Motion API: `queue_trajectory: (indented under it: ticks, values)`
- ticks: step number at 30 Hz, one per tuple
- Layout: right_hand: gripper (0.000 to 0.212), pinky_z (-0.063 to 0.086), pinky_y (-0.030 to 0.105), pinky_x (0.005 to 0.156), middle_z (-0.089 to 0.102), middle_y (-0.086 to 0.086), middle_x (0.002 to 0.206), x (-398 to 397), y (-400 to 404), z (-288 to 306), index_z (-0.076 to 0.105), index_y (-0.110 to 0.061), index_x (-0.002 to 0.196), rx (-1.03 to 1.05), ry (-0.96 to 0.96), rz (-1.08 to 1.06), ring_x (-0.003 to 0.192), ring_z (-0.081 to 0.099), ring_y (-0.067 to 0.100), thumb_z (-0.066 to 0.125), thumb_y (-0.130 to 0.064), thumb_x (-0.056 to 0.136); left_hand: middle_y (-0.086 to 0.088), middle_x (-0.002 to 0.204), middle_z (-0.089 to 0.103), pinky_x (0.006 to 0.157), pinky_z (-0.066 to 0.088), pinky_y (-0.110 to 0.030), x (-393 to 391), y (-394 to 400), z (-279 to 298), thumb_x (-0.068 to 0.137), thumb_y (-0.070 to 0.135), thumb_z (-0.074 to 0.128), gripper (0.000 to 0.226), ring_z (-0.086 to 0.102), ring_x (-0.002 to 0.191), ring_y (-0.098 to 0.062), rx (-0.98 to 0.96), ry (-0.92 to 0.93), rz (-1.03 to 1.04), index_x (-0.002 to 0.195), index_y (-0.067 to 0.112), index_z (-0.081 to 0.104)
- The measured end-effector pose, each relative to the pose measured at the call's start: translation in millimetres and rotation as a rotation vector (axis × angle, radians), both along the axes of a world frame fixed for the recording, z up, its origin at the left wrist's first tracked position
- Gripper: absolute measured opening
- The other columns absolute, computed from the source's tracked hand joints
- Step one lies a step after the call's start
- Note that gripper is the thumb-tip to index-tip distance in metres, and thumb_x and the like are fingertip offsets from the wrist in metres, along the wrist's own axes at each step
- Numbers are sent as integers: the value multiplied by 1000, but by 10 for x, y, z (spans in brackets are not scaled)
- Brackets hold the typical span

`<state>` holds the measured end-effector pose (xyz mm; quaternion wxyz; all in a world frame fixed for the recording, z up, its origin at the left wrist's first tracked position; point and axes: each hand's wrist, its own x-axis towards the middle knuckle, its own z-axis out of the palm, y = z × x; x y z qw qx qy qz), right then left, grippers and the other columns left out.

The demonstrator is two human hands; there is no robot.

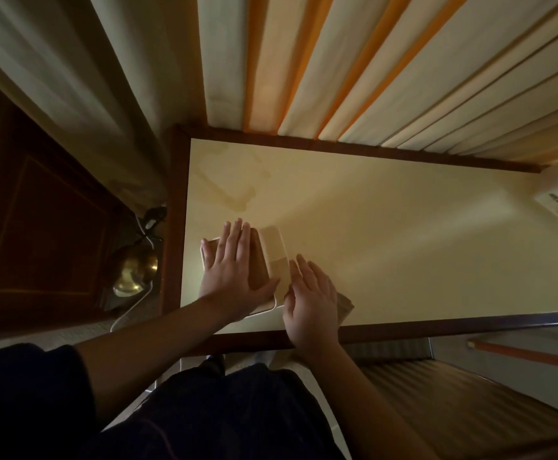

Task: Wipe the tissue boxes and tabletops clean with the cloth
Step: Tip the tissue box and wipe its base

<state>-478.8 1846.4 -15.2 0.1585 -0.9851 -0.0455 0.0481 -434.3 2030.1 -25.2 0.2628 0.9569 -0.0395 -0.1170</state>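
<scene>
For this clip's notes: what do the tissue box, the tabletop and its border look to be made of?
Tissue box: likely smooth plastic or coated board, cream with a brown top panel; rounded corners, faint sheen.
Tabletop: pale cream laminate or painted surface, smooth and matte; darker patches near the far left look like damp wipe marks.
Border: dark reddish wood or veneer, polished, judging by colour and gloss.

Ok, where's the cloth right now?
In the head view the cloth lies on the tabletop near its front edge, mostly hidden under the right hand, just right of the tissue box.
</scene>
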Motion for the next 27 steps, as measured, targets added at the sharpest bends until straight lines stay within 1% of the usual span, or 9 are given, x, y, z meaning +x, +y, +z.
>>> queue_trajectory:
  ticks: [3, 7, 10, 14, 17, 19, 21, 24, 27]
  values:
    - [61, 38, 62, 119, 54, 1, 157, -12, 18, 115, 52, -14, 153, 69, -41, 95, 146, 47, 25, 49, -40, 98, 3, 173, -12, 127, -7, -54, -46, 263, -2, 82, 87, 44, 121, -20, 158, -14, -171, -4, -35, 165, 17, -8]
    - [60, 33, 62, 123, 58, -5, 153, 37, 149, 238, 59, -18, 148, 168, -70, 199, 145, 48, 22, 58, -49, 97, 6, 173, -15, 127, -4, -44, -121, 589, 32, 82, 83, 50, 121, -19, 158, -11, -280, 21, -36, 165, 22, -13]
    - [56, 31, 62, 123, 59, -9, 151, 111, 304, 300, 62, -22, 144, 232, -47, 264, 144, 47, 21, 62, -53, 97, 2, 175, -3, 127, 16, -57, -149, 823, 35, 81, 77, 53, 117, 4, 160, -23, -287, 80, 17, 164, 27, -12]
    - [54, 13, 54, 130, 64, -6, 147, 220, 542, 422, 61, -26, 145, 250, 1, 384, 145, 45, 21, 62, -51, 97, -5, 172, 18, 116, 39, -58, -134, 1092, 45, 82, 83, 44, 110, 33, 151, -32, -313, 216, 107, 166, 28, -1]
    - [47, 25, 46, 126, 68, -5, 140, 289, 624, 468, 63, -28, 141, 257, -19, 363, 139, 50, 18, 64, -46, 98, -4, 169, 25, 117, 33, -52, -124, 1099, 169, 98, 65, 51, 87, 34, 150, -29, -335, 189, 176, 165, 28, 11]
    - [43, 40, 41, 113, 71, -8, 132, 325, 562, 447, 65, -28, 138, 285, -70, 275, 127, 55, 15, 59, -47, 100, -2, 167, 30, 119, 30, -50, -115, 1047, 277, 104, 47, 54, 75, 33, 150, -24, -389, 137, 243, 165, 28, 16]
    - [44, 46, 35, 100, 72, -8, 123, 330, 406, 373, 67, -25, 137, 311, -72, 157, 116, 58, 13, 54, -47, 101, 0, 166, 31, 119, 34, -50, -96, 987, 344, 105, 46, 51, 71, 36, 149, -23, -403, 88, 261, 164, 32, 16]
    - [39, 54, 29, 92, 73, -9, 113, 267, 53, 134, 71, -21, 129, 241, -27, 39, 105, 63, 8, 57, -42, 99, -1, 168, 27, 120, 34, -50, -59, 869, 393, 106, 51, 43, 69, 34, 151, -23, -319, -3, 182, 165, 29, 15]
    - [31, 57, 31, 84, 73, -8, 107, 129, -326, -84, 73, -21, 120, 124, 129, -44, 100, 67, 13, 61, -37, 97, -1, 172, 17, 129, 5, -42, -35, 694, 429, 105, 55, 27, 72, 12, 159, -20, -167, -117, -8, 166, 19, 13]
